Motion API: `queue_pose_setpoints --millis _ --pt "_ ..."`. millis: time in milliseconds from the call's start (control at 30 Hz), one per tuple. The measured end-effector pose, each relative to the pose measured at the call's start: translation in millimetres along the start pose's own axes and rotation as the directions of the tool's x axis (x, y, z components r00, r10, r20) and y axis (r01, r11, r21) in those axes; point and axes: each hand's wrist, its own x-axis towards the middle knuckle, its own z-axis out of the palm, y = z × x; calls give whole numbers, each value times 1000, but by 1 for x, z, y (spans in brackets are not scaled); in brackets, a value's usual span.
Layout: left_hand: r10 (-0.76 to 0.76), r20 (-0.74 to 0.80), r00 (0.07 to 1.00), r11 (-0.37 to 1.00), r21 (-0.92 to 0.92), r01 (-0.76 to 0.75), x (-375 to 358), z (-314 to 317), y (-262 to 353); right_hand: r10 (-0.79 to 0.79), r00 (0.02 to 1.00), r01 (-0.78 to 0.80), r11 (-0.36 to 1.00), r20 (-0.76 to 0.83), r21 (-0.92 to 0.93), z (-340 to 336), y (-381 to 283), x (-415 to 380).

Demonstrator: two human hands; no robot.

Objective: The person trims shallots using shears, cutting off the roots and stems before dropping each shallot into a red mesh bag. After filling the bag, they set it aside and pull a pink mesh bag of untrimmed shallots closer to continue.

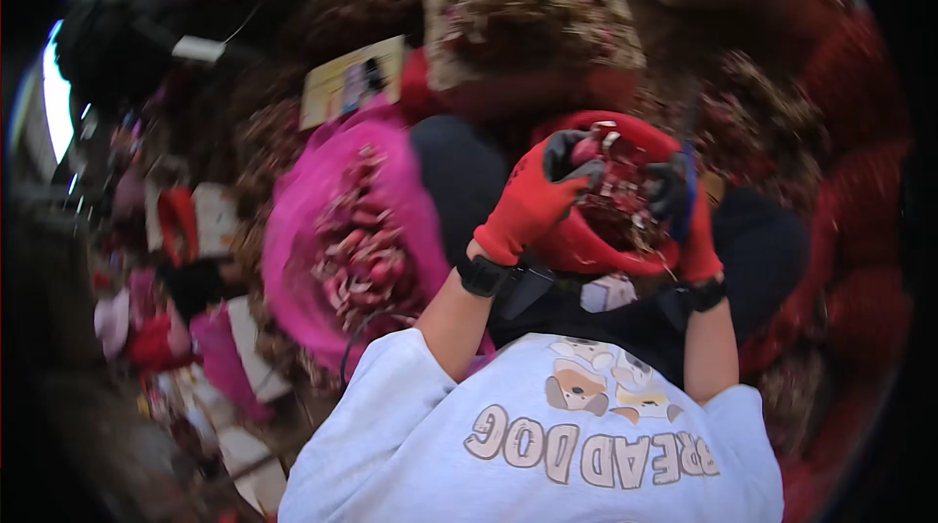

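Both hands wear red gloves with dark palms. My left hand is closed around a shallot, above the left side of a red basin. My right hand is curled over the basin's right side, around something slim and blue, whose kind is too blurred to tell. Inside the basin lie reddish bulbs and dry skins. To the left, against my leg, stands an open pink mesh bag with many trimmed shallots in it.
Ahead is a crate heaped with dry-stemmed shallots. A yellowish box stands behind the mesh bag. More untrimmed shallots are piled on the right, beside red sacks. Other people sit at the far left.
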Motion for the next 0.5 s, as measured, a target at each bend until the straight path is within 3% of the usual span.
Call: queue_pose_setpoints --millis 33,100,167,200,233,267,300,367,433,467,500 --pt "34 -13 999 999 12 -34 -15 -14 26 30 998 -35 995 -53 -95 11 -11 -2" --pt "97 -31 995 995 42 -95 -52 -39 81 34 998 -38 996 -60 -75 9 -11 4" --pt "61 -169 984 960 281 -11 -98 -64 131 32 999 -32 996 -4 -86 -3 -11 5" --pt "110 -183 977 936 350 -40 -117 -80 140 34 997 -29 998 73 -62 0 -16 0" --pt "104 -264 959 898 439 24 -137 -94 144 32 985 -28 999 167 -26 5 -20 -2" --pt "101 -347 933 853 513 98 -156 -108 142 -18 985 55 975 174 -214 -6 -16 2" --pt "101 -425 900 804 568 178 -173 -121 136 -87 978 156 909 191 -387 -20 -12 9" --pt "228 -519 824 474 798 371 -194 -151 88 -171 949 311 629 264 -712 -45 -5 26" --pt "147 -661 736 170 750 639 -200 -156 52 -181 929 368 385 322 -846 -47 -5 31" --pt "111 -701 705 175 712 680 -200 -159 40 -197 918 386 249 344 -888 -43 -5 36" --pt "73 -736 673 181 673 717 -201 -163 31 -195 905 419 249 378 -873 -29 -3 49"
